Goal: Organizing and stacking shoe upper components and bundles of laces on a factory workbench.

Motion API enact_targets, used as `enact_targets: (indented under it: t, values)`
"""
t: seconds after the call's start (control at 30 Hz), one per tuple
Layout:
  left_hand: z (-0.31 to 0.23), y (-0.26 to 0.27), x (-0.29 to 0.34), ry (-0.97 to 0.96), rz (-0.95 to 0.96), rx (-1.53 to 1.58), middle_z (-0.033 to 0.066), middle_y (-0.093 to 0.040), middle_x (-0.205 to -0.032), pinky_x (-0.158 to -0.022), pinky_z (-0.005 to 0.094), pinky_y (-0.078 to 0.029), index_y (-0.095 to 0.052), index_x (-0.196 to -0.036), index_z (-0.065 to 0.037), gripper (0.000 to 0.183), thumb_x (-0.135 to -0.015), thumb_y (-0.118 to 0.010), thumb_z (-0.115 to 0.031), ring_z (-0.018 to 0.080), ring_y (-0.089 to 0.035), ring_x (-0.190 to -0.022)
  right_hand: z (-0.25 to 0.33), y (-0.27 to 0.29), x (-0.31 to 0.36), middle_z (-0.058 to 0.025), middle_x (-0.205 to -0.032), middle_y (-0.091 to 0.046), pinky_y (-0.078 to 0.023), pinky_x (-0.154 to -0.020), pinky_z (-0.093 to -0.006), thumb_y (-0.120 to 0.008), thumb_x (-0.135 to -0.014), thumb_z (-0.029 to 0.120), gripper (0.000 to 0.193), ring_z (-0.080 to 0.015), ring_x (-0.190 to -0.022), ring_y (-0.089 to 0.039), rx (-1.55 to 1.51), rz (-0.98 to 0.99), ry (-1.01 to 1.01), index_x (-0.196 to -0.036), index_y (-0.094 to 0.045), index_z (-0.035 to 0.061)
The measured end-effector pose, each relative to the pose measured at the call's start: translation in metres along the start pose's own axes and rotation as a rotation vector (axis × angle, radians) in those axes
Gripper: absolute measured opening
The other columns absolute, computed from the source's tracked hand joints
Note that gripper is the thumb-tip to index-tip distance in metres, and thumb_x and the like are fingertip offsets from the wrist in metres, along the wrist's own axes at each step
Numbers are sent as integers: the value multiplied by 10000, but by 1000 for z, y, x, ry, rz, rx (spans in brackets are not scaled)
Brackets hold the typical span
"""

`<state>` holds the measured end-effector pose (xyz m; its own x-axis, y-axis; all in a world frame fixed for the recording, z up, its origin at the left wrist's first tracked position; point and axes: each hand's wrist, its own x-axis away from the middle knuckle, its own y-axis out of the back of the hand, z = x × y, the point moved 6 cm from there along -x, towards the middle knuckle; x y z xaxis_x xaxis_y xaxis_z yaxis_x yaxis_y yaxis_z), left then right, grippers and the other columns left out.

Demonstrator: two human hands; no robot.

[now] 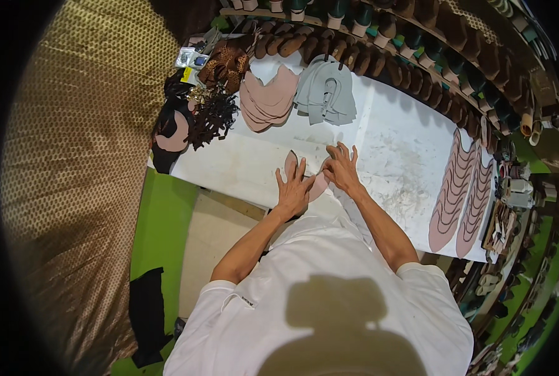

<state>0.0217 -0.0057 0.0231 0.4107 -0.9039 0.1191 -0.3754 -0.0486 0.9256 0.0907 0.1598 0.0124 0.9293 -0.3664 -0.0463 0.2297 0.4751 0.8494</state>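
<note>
A pink, curved shoe-upper piece (pixel 319 187) with a dark edge lies at the near edge of the white table in front of me. My left hand (pixel 294 193) rests on it, fingers spread, and covers its middle. One pointed end of the piece shows beyond the left fingers. My right hand (pixel 342 170) pinches its far right edge between thumb and index finger, with the other fingers raised. The fingertips hide just how much is gripped.
Stacked pink pieces (pixel 268 97) and grey pieces (pixel 325 94) lie at the far side of the white table (pixel 392 138). Overlapping pink pieces (pixel 452 200) form rows at right. Dark scraps (pixel 214 116) heap at far left. Shoe lasts (pixel 380 62) line the back; a brown patterned curtain (pixel 85 156) hangs left.
</note>
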Motion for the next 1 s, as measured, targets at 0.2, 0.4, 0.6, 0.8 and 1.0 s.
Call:
enact_targets:
  t: [0.2, 0.4, 0.6, 0.8, 1.0]
  values:
    - [2, -1, -2, -21, -14, -42, 169, -175, -1715, -1081, 803, -165, -637, -1357, -248, 575, -799, -745, -168, 410, -171, -1558, 2, 0, -1, -108, -1408, -577, -101, -1200, -729, -728, -748, 148, 84, -385, -1470, -362, -21, -42, -6, -813, -771, 118]
    - [-3, 2, -5, -6, 20, 31, 134, -175, -1731, -1128, 805, -119, -679, -1307, -234, 480, -849, -687, -91, 414, -173, -1571, 2, 1, -2, -103, -1404, -577, -90, -1204, -727, -723, -750, 139, 90, -380, -1474, -356, -23, -9, -23, -814, -781, 118]
    - [-4, -3, -6, -29, 20, 5, 137, -185, -1729, -1122, 807, -123, -677, -1333, -230, 491, -858, -673, -103, 415, -160, -1577, 2, -1, -7, -97, -1415, -578, -74, -1212, -720, -730, -769, 140, 89, -370, -1482, -349, -7, 19, -12, -827, -794, 117]
    - [-3, -3, -6, -25, 23, 21, 141, -176, -1730, -1121, 806, -124, -678, -1334, -224, 496, -855, -670, -94, 416, -149, -1579, 4, -1, -11, -86, -1413, -592, -79, -1211, -721, -739, -774, 147, 86, -367, -1477, -362, 10, 27, 20, -830, -800, 122]
    - [-6, 4, -10, -7, 33, 38, 142, -152, -1737, -1124, 806, -121, -688, -1323, -232, 461, -880, -674, -103, 418, -129, -1584, 2, -4, -13, -91, -1407, -597, -89, -1208, -720, -739, -777, 143, 86, -365, -1471, -368, 26, 21, 23, -832, -802, 121]
